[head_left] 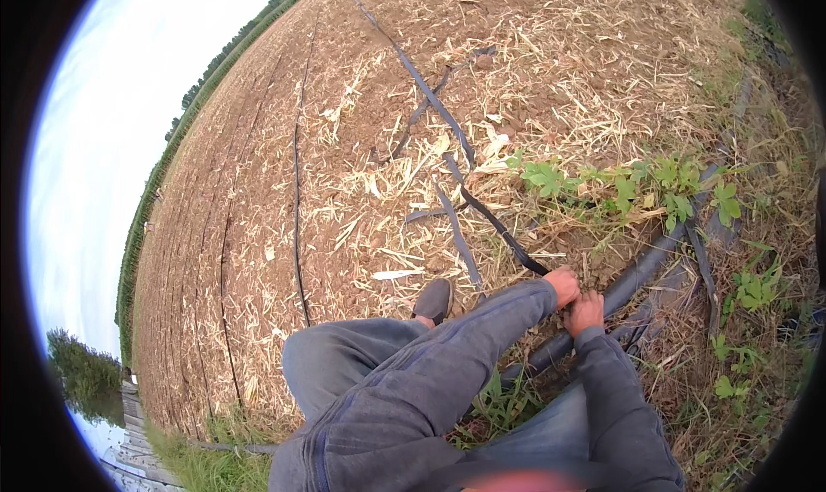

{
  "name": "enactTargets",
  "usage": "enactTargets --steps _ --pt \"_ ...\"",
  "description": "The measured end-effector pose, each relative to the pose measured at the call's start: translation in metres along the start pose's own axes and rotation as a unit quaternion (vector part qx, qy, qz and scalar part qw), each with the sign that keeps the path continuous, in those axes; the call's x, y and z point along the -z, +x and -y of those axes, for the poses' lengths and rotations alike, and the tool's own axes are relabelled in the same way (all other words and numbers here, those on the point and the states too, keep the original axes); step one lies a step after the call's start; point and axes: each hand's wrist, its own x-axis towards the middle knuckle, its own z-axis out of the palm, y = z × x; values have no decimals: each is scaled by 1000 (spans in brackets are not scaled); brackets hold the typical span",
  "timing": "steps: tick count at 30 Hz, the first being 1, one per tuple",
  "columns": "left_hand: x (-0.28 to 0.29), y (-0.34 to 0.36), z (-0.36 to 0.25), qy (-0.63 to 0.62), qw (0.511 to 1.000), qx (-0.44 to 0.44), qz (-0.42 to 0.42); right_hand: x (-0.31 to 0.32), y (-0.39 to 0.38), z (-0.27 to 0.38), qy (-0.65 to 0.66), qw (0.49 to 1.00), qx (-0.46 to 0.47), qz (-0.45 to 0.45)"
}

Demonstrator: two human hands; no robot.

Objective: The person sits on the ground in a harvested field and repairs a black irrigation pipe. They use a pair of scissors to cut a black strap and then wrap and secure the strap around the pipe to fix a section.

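Note:
A flat black drip tape runs down across the soil from the field and ends at my hands. My left hand is closed around its near end. Right beside it, almost touching, my right hand is closed too, its fingers bent in; what it grips is hidden behind the hand. Both hands are just left of a thick black hose that curves along the field's edge.
Loose strips of tape lie on straw-covered soil. Thin dark lines run along the field at left. Leafy green weeds and dry grass border the hose. My shoe rests beside the tape.

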Motion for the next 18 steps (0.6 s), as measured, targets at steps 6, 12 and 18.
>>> enactTargets --steps 6,12,18 --pt "2 1 -4 -45 997 30 58 1 -4 2 17 1000 -1 -25" --pt "-12 -25 -7 76 995 46 -37 17 2 4 72 996 4 -56" --pt "0 -13 -10 90 992 50 69 23 -5 6 98 993 -4 -63"
